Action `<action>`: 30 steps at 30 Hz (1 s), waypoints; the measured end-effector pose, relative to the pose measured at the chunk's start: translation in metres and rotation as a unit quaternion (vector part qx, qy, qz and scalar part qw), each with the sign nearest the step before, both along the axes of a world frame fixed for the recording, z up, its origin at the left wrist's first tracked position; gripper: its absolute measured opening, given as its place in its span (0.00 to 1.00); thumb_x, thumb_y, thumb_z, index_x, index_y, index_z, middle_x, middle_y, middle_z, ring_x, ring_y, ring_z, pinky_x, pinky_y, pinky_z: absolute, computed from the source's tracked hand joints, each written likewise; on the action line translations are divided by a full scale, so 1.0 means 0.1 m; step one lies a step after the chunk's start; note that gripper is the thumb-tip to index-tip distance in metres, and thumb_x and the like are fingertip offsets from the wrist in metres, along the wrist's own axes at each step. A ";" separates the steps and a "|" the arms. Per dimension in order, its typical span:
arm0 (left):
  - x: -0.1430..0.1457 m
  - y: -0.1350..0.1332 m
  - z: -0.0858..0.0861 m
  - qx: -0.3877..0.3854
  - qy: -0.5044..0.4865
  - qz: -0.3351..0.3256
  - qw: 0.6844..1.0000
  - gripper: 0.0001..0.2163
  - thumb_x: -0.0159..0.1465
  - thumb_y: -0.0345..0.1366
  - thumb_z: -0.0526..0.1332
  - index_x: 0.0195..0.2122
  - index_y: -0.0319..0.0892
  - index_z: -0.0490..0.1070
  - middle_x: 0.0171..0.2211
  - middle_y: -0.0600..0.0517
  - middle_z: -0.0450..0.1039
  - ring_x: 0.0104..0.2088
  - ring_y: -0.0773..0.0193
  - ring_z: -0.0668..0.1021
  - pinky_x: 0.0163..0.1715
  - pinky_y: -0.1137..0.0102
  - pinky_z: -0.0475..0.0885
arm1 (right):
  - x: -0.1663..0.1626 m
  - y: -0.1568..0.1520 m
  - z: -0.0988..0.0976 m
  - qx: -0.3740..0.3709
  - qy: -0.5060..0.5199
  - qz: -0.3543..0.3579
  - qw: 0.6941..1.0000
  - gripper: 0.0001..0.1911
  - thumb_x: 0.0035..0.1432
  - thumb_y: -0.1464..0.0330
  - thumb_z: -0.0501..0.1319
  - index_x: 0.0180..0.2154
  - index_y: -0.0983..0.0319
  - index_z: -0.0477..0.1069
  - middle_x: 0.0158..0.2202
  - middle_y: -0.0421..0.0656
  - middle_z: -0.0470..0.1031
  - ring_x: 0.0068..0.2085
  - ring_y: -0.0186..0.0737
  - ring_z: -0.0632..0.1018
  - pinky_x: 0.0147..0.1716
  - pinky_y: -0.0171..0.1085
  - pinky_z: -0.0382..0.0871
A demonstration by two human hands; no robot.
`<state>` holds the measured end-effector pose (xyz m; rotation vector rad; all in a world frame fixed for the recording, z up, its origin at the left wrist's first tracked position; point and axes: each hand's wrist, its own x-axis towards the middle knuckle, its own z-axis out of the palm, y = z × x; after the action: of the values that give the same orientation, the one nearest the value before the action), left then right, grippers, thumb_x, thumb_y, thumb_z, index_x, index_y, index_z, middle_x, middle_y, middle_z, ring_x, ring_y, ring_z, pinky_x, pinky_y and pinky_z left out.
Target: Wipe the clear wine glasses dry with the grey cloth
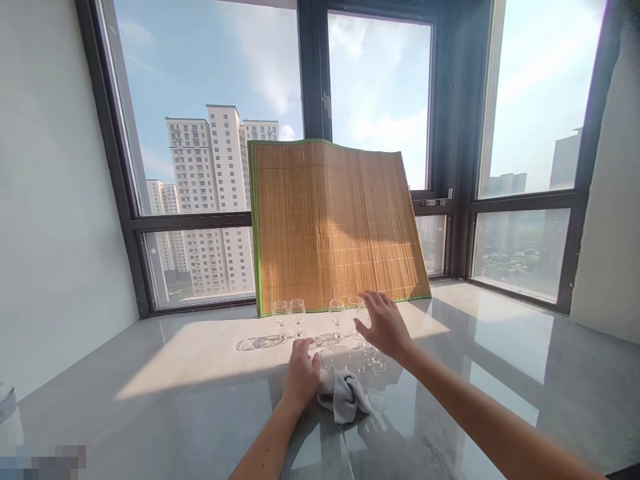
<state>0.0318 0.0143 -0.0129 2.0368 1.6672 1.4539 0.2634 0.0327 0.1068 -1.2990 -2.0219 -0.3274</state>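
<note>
My right hand [386, 324] reaches over the right-hand group of small clear stemmed glasses. Its thumb stands apart from the fingers, close to a glass [356, 308], and it partly hides other glasses, one with its foot [377, 364] below the palm. My left hand [302, 375] is at the left edge of a crumpled grey cloth [345, 397], fingers loosely curved and thumb apart; no object shows clearly in it. Behind it stand two upright stemmed glasses [297, 315], side by side. Another stemmed glass [337, 315] is upright between my hands.
A bamboo mat [340, 227] with green edging leans against the dark window frame [313, 73] behind the glasses. The glossy grey tiled ledge [200, 407] carries bright sunlight and shadows. White walls [55, 200] close both sides, and tall buildings [225, 167] show outside.
</note>
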 end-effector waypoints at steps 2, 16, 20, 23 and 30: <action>-0.08 0.02 0.04 0.016 -0.007 0.033 0.999 0.12 0.64 0.35 0.51 0.47 0.43 0.68 0.46 0.46 0.68 0.37 0.62 0.74 0.45 0.63 0.71 | -0.21 -0.18 -0.03 -0.003 -0.014 0.079 0.997 0.20 0.59 0.66 0.55 0.54 0.59 0.65 0.52 0.50 0.71 0.52 0.51 0.69 0.51 0.46 0.62; -0.65 0.27 0.03 -0.040 -0.045 0.246 0.967 0.12 0.63 0.31 0.53 0.46 0.39 0.68 0.48 0.45 0.71 0.43 0.61 0.76 0.44 0.67 0.70 | -1.08 -0.16 -0.93 -0.223 -0.047 0.126 0.965 0.35 0.49 0.75 0.57 0.60 0.59 0.59 0.51 0.50 0.73 0.52 0.51 0.72 0.44 0.40 0.66; -0.76 0.41 -0.03 -0.068 -0.146 0.242 0.957 0.14 0.62 0.31 0.56 0.49 0.38 0.67 0.49 0.42 0.73 0.46 0.60 0.78 0.45 0.68 0.72 | -0.88 -0.18 -0.88 -0.237 -0.008 0.149 0.960 0.45 0.44 0.60 0.66 0.64 0.59 0.55 0.55 0.52 0.69 0.57 0.59 0.66 0.49 0.46 0.64; -0.85 0.50 -0.06 -0.076 -0.235 0.205 0.947 0.19 0.62 0.30 0.56 0.55 0.35 0.63 0.53 0.38 0.72 0.52 0.61 0.77 0.47 0.71 0.73 | -0.79 -0.26 -0.87 -0.285 -0.038 0.170 0.943 0.50 0.38 0.63 0.69 0.64 0.58 0.55 0.57 0.53 0.67 0.56 0.61 0.66 0.46 0.46 0.65; -0.96 0.71 -0.04 -0.089 -0.214 0.167 0.958 0.24 0.61 0.27 0.57 0.59 0.42 0.59 0.60 0.40 0.67 0.59 0.62 0.72 0.51 0.74 0.70 | -0.92 -0.22 -0.97 -0.265 -0.028 0.171 0.949 0.46 0.43 0.80 0.56 0.66 0.61 0.52 0.49 0.53 0.74 0.50 0.53 0.72 0.39 0.39 0.64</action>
<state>-0.0643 0.0854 -0.0173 1.2731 1.9168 1.6225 0.1717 0.0105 0.0101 -1.2078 -2.4314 0.3724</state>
